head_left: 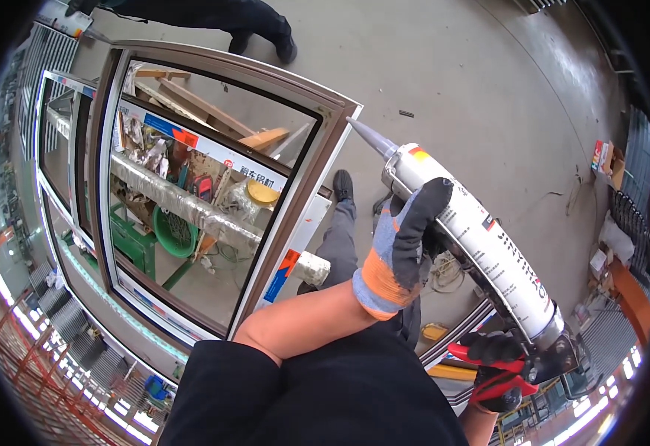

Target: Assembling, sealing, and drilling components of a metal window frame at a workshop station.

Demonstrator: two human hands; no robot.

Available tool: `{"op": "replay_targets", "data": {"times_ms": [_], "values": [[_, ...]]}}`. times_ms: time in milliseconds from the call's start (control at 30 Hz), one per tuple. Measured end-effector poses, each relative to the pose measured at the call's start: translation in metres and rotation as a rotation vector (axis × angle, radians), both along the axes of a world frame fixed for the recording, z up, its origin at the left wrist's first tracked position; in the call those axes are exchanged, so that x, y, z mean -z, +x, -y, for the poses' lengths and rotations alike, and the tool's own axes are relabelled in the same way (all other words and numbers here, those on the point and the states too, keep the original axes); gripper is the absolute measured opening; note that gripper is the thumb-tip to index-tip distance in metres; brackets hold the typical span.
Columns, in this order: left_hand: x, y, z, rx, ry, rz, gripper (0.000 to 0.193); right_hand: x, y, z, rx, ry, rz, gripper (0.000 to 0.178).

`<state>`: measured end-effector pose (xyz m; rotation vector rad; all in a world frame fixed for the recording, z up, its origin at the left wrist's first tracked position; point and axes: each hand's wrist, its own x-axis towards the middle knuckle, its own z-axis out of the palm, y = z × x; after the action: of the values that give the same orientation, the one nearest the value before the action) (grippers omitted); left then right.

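Note:
I hold a caulking gun with both hands, slanting from the lower right up toward the window frame. Its cartridge (499,249) is a white tube with dark print, tipped by a grey nozzle (372,137). My left hand (406,245), in an orange, grey and black glove, wraps round the front of the gun from beneath. At the rear, my right hand (490,347) in a black glove grips the red handle (503,385). The nozzle tip lies over the upper right corner of a brown and white window frame (296,215); whether it touches cannot be told.
More framing (81,160) stands at the left. Through the frame I see a cluttered workbench, a green basin (176,232), a yellow round object (262,193) and wooden boards (198,104). Another person's leg (269,28) is at the top. A cardboard box (609,165) sits far right.

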<state>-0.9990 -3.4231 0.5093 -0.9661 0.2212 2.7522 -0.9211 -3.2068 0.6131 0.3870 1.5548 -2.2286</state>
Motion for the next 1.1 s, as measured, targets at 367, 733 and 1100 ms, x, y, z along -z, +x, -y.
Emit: {"op": "replay_targets", "data": {"times_ms": [367, 733, 1100], "values": [[0.010, 0.012, 0.010, -0.093, -0.351, -0.375, 0.046, -0.012, -0.005, 0.019, -0.019, 0.031, 0.037, 0.053], [-0.023, -0.011, 0.034, -0.132, -0.014, 0.022, 0.030, -0.024, -0.009, 0.036, -0.082, 0.108, -0.028, 0.051], [-0.005, -0.012, 0.041, -0.080, 0.182, -0.077, 0.040, -0.034, -0.011, 0.042, -0.146, 0.048, -0.050, 0.051]]}}
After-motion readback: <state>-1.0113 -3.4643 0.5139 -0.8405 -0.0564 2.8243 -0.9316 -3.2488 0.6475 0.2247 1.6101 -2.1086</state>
